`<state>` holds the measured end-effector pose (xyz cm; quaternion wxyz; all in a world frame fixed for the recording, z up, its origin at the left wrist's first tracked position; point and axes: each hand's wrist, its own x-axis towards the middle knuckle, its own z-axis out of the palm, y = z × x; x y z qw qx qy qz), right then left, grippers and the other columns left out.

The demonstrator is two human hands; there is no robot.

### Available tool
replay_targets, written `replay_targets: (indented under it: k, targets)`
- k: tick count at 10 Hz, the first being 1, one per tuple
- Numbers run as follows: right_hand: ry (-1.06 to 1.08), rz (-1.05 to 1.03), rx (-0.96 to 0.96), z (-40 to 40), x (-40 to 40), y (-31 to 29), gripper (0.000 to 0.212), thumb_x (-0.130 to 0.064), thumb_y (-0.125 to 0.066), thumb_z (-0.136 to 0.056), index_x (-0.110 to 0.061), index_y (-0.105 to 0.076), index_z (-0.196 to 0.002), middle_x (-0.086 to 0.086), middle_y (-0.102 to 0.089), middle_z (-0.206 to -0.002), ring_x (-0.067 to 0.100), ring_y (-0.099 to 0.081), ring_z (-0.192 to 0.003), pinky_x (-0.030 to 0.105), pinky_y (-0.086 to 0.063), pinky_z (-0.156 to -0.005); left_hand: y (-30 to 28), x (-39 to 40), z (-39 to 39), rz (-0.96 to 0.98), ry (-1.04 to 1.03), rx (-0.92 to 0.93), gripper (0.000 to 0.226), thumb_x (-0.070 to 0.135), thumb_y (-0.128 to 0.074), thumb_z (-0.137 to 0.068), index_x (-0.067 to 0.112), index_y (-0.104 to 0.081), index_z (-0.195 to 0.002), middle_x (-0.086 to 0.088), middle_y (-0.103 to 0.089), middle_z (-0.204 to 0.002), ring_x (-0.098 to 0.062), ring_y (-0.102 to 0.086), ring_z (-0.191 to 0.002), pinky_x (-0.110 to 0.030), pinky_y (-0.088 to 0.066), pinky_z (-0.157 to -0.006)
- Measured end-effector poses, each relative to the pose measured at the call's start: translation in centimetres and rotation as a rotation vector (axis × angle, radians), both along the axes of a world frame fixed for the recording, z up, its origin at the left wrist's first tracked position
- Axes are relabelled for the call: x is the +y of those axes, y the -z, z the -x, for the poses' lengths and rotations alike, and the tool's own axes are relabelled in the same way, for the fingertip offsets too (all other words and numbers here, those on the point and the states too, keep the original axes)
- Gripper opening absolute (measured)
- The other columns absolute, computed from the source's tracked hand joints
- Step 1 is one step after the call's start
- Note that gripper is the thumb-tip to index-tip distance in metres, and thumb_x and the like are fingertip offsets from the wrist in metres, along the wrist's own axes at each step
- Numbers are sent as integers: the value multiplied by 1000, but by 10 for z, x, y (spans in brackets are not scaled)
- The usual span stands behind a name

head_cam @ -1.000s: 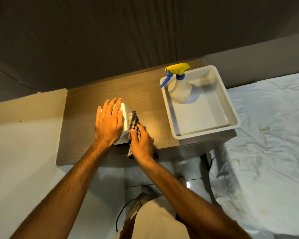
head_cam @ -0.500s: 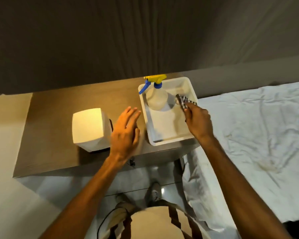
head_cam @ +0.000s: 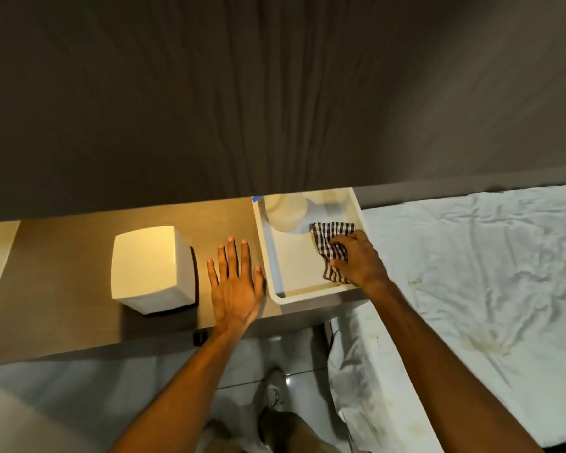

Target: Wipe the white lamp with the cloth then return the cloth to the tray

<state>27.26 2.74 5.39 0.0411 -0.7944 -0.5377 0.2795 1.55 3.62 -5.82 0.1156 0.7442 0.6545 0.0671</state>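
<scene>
The white cube lamp (head_cam: 151, 268) glows on the wooden shelf (head_cam: 62, 295), left of centre. A white tray (head_cam: 276, 289) stands at the shelf's right end. The dark checked cloth (head_cam: 330, 240) lies spread on the tray's floor at its right side. My right hand (head_cam: 358, 259) rests on the cloth, fingers curled onto its lower part. My left hand (head_cam: 236, 282) lies flat and open on the shelf between the lamp and the tray, holding nothing.
A spray bottle (head_cam: 285, 212) stands at the tray's far end, its top cut off by the dark wall above. A bed with a rumpled white sheet (head_cam: 477, 273) lies right of the shelf. Tiled floor and my shoe (head_cam: 273, 392) show below.
My right hand carried the cloth from beside the lamp into the tray and laid it down. My left hand left the lamp and now rests flat between lamp and tray.
</scene>
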Motion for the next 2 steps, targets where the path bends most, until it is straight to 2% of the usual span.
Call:
replay_targets:
  k: [1,2]
  targets:
    - [2,-7,-18,8,-2,-5,54,-32,-72,-91,-24,-53,-140,9,-41,-150,34,-48,-137,51,-45,-112,-10,11,3,68,3,-26,71,54,-13,-102,20,0,-163,-11,-1,-173,-33,0,-160,-60,-8,-128]
    - [30,-108,-25,11,-21,-22,58,-40,-69,-92,-25,-49,-145,8,-44,-151,32,-50,-136,50,-46,-110,-24,0,5,81,71,-38,75,56,-4,-98,19,2,-163,-14,2,-173,-34,1,-160,-59,-12,-128]
